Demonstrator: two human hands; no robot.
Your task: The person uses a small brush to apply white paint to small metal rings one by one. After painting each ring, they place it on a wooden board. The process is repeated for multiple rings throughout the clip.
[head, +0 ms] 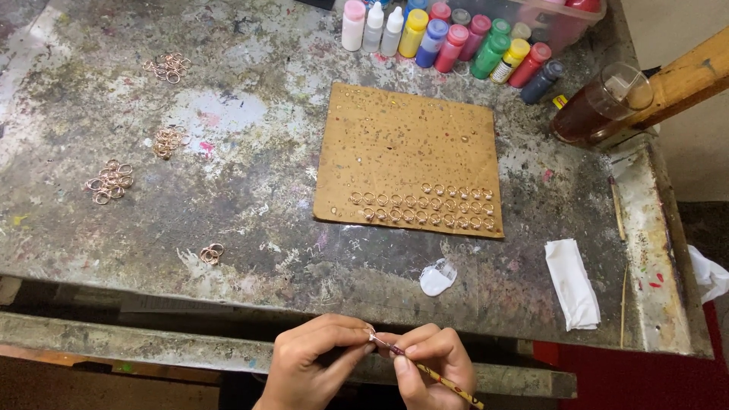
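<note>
Both hands meet, left hand (307, 361) pinching ring (372, 335), right hand (433, 361) holding stick (437, 376).

Paint-stained grey worktable (250, 137) above a red floor (645, 380).

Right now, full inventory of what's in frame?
Table: one, grey, paint-stained.
Cardboard: one, brown, table centre.
Rings on cardboard: rows, gold, near edge.
Ring piles: four, gold, table left.
Paint bottles: about fourteen, mixed caps, top edge.
Jar: one, dark liquid, right.
Cloth: one, white, folded, right front.
White blob: one, front edge.
Thin sticks: two, right edge.
Left hand: pinches a small ring.
Right hand: holds a patterned stick, tip at ring.
</note>
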